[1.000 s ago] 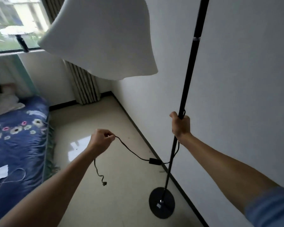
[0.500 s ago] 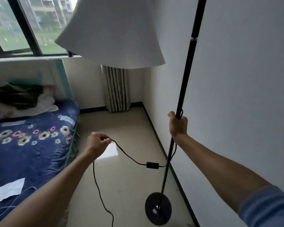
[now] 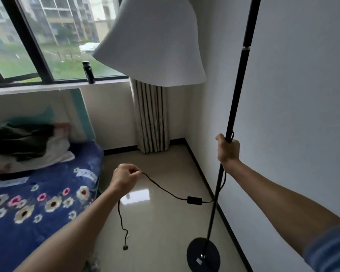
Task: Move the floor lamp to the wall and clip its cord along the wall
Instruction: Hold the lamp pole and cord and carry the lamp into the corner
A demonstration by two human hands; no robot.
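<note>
The floor lamp has a thin black pole (image 3: 238,91), a white bell-shaped shade (image 3: 155,42) hanging at the top middle, and a round black base (image 3: 203,254) on the floor near the white wall (image 3: 302,95). My right hand (image 3: 228,149) is closed around the pole at mid height. My left hand (image 3: 126,176) pinches the black cord (image 3: 161,188). From that hand the cord runs right through an inline switch (image 3: 194,200) to the pole. Its free end hangs down to a plug (image 3: 125,247) just above the floor.
A bed with a blue flowered cover (image 3: 37,203) fills the left side. A striped curtain (image 3: 151,118) hangs in the far corner under a window, where a dark bottle (image 3: 88,72) stands on the sill. Black skirting (image 3: 220,209) runs along the wall. Glossy beige floor lies between bed and wall.
The view has tilted up, showing more window and curtain. The plug end, out of frame half a second ago, hangs in view again. Both hands keep their grips.
</note>
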